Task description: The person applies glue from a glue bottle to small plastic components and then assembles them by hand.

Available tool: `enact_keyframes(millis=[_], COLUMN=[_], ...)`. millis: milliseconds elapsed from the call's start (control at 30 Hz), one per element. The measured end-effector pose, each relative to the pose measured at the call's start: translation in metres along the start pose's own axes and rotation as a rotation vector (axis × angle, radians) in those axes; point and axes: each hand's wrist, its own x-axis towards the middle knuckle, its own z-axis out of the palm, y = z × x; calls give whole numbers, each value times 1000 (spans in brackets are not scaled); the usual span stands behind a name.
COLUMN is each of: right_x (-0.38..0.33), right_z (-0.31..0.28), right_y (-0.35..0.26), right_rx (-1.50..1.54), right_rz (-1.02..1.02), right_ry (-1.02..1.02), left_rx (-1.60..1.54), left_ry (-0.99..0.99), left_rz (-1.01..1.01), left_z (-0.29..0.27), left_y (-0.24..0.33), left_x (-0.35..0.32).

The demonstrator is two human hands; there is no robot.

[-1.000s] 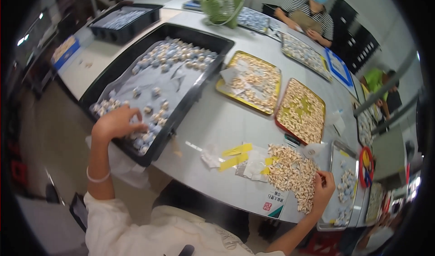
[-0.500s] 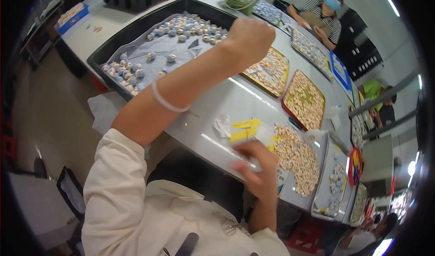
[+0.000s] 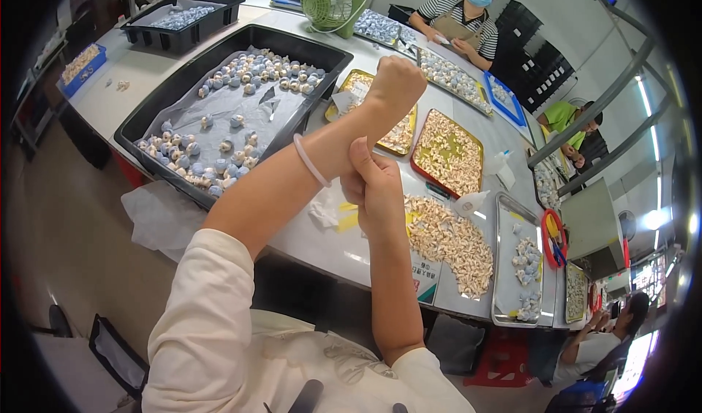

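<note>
My left arm reaches up across the view, a pale bracelet around it. My left hand (image 3: 397, 85) is closed in a raised fist over the yellow-lined tray. Nothing sticks out of the fist, though its palm side is hidden. Just below that wrist, my right hand (image 3: 371, 186) grips the left forearm, thumb upright against its lower edge and fingers curled. Under and beside my arms lie a heap of small cream-coloured pieces (image 3: 457, 245), a crumpled white tissue (image 3: 322, 212) and strips of yellow tape (image 3: 348, 218), partly hidden by my right hand.
A large black tray (image 3: 131, 113) holds many small blue-and-cream figures (image 3: 197, 160). A red-rimmed tray (image 3: 479, 166) of cream pieces, a metal tray (image 3: 504, 267) and a green fan (image 3: 333, 5) stand on the table. Across it sits a masked co-worker (image 3: 461, 25); other people sit to the right.
My right hand has risen from beside the yellow tape and closed on my left forearm. The left fist stays raised. The view has shifted, showing more of the table's far side.
</note>
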Motion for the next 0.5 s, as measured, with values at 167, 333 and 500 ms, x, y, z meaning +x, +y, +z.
enact_keyframes(millis=[167,333,500], right_x=[5,6,-1], right_z=[-7,-19,-19], right_y=[4,9,2], right_rx=[401,596,559], right_rz=[108,195,221], right_ry=[-21,-74,48], left_rx=[-359,-436,-567], left_ry=[-128,-175,-237], left_rz=[-216,-301,-408], left_z=[-3,-6,-11], left_y=[-1,-1,6], left_x=[5,9,11])
